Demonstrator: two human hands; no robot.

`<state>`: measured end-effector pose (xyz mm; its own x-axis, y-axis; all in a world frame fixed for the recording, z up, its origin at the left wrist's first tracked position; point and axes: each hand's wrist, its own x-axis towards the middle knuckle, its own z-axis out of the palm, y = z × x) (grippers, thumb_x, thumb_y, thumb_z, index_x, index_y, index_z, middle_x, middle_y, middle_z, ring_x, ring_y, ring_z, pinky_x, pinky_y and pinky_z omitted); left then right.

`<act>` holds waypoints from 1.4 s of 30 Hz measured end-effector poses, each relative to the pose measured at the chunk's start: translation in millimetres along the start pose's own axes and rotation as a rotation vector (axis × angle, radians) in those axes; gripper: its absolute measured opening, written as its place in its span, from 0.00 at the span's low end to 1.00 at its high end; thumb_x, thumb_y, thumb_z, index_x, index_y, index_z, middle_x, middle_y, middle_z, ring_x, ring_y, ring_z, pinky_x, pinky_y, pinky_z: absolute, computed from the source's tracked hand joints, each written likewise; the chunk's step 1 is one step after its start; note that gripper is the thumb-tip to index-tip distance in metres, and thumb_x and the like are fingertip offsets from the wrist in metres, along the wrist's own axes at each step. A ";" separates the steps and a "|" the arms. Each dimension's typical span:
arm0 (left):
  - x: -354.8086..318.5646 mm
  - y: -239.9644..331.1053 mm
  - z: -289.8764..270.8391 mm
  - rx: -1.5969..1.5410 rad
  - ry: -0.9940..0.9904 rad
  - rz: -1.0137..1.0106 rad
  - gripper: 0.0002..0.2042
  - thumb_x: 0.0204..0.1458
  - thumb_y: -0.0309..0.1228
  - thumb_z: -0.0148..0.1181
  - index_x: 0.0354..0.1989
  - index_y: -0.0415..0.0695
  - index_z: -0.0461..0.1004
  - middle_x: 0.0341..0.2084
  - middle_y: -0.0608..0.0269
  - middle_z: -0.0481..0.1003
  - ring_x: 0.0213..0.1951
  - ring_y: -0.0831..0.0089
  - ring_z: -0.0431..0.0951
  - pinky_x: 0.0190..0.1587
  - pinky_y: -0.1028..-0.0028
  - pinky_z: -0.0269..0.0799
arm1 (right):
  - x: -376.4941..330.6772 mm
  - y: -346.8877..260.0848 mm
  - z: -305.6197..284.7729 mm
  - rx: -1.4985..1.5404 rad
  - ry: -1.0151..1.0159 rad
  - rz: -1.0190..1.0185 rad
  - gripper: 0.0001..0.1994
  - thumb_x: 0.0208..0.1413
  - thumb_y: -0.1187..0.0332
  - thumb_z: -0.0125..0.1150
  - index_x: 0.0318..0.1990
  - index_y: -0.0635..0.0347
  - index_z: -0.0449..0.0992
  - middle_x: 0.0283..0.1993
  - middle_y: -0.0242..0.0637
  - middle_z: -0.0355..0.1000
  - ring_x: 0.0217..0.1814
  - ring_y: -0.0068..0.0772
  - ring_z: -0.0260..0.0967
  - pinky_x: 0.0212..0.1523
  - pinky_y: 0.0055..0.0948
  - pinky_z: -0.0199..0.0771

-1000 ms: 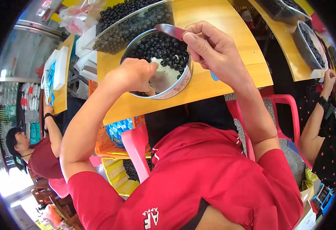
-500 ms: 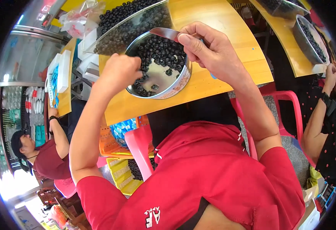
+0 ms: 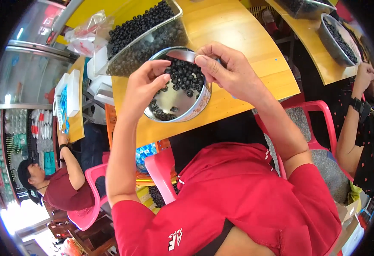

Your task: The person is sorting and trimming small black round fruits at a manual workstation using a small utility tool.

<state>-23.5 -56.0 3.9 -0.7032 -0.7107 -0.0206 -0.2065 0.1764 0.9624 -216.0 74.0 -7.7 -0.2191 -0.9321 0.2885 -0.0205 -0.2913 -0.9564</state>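
A round metal tin point(image 3: 194, 112) with a printed outer wall stands near the table's edge, partly filled with small dark round pieces point(image 3: 186, 77), like nuts or seeds. Over its far right rim, my right hand point(image 3: 231, 70) grips a short knife point(image 3: 181, 55) whose broad metal blade points left across the tin. My left hand point(image 3: 142, 87) is above the tin's left rim, thumb and forefinger parted near the blade, with no piece visible between them. Some of the tin's pale bottom shows.
Behind the tin, a large clear plastic bin point(image 3: 150, 45) holds many dark pieces on the wooden table point(image 3: 238, 25). A person in maroon point(image 3: 69, 192) sits left; another person's arm point(image 3: 349, 119) is at right, near a metal basin point(image 3: 323, 32). Pink chairs point(image 3: 323, 113) stand close by.
My left hand has moved right and its thumb and forefinger have parted. The knife, still in my right hand, appears lower over the tin. The whole view has shifted slightly.
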 end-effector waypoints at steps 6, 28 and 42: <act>-26.6 0.3 5.3 -0.456 0.089 0.077 0.12 0.52 0.21 0.58 0.46 0.36 0.72 0.38 0.58 0.77 0.37 0.74 0.77 0.38 0.76 0.71 | 0.4 2.9 24.5 0.065 0.031 0.024 0.07 0.62 0.69 0.52 0.40 0.64 0.72 0.23 0.24 0.65 0.23 0.10 0.58 0.22 0.14 0.56; -19.7 -5.5 -1.8 0.326 0.029 0.433 0.13 0.48 0.17 0.57 0.43 0.39 0.75 0.36 0.56 0.71 0.32 0.68 0.75 0.34 0.74 0.71 | 41.8 -9.5 43.4 0.092 0.028 0.322 0.09 0.64 0.65 0.51 0.41 0.62 0.71 0.23 0.26 0.66 0.20 0.11 0.55 0.19 0.13 0.54; -42.0 2.3 10.4 0.439 0.413 0.187 0.14 0.43 0.14 0.60 0.39 0.38 0.71 0.34 0.56 0.69 0.27 0.72 0.72 0.30 0.77 0.69 | 82.1 -4.2 14.1 0.136 -0.173 0.254 0.09 0.63 0.65 0.52 0.38 0.63 0.72 0.22 0.27 0.67 0.19 0.11 0.56 0.19 0.14 0.55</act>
<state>-1.5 -18.7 4.1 -0.4517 -0.8296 0.3282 -0.4267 0.5240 0.7371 -220.1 -4.3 20.6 -0.0309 -0.9980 0.0557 0.1467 -0.0597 -0.9874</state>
